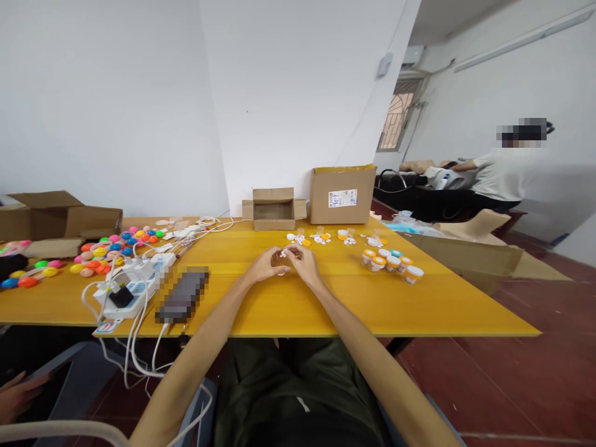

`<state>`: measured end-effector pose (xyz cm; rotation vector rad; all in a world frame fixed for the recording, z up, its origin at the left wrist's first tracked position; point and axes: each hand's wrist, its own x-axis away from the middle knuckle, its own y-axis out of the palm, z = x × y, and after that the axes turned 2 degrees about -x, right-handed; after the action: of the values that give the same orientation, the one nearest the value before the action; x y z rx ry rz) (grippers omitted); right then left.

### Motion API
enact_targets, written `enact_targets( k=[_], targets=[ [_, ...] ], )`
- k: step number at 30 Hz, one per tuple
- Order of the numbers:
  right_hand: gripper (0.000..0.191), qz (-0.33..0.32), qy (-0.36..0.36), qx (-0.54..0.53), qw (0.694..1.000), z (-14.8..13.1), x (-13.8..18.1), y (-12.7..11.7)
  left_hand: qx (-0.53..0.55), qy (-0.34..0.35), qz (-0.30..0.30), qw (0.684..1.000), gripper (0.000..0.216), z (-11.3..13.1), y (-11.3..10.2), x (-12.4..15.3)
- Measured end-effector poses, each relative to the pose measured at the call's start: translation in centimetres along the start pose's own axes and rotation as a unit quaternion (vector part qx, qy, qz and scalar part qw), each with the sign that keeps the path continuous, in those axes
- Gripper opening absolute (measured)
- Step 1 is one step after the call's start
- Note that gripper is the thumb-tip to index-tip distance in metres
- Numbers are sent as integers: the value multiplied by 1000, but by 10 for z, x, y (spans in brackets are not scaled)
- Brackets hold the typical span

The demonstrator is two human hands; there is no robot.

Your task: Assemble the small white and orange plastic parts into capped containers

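Coloured balls (116, 247): I see them at far left, well apart from the hands.
Power strip (162, 265): with its cables and the phone (183, 295), it crowds the left forearm.
Left hand (265, 266): curled inward over the worktop (279, 313), probably for bracing; I cannot tell whether its grip closes on anything.
Right hand (305, 264): narrow grip on a small white piece (283, 253), seemingly kept between both hands for steadiness.
Loose parts (321, 238): piled beyond the hands, likely for short reach; cardboard box (343, 211) behind.
Lidded jars (392, 264): clustered rightward, apparently set aside.
Person (503, 177): seated well beyond.
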<state>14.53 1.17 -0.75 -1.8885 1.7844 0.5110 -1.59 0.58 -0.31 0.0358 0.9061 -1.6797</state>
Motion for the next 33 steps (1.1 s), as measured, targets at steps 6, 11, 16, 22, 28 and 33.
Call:
enact_targets(
  k=[6, 11, 16, 22, 28, 33],
  targets=[
    [15, -10, -6, 16, 1000, 2, 0, -1, 12, -9, -69, 997, 45, -13, -1, 2],
    [13, -59, 1, 32, 998, 7, 0, -2, 85, -63, -105, 989, 35, -9, 0, 1],
    [10, -88, -9, 44, 995, 10, 2, -3, 138, -96, -95, 981, 38, -7, 1, 1],
    [9, -94, -37, 83, 991, 12, 2, -5, 183, -111, -89, 973, 41, -12, 4, 0],
    [9, -98, -56, 109, 988, 11, 3, -4, 182, -106, -91, 973, 38, -8, 3, 0],
    [10, -105, -52, 119, 986, 7, 4, -3, 165, -109, -87, 976, 36, -4, 1, 0]
  ],
)
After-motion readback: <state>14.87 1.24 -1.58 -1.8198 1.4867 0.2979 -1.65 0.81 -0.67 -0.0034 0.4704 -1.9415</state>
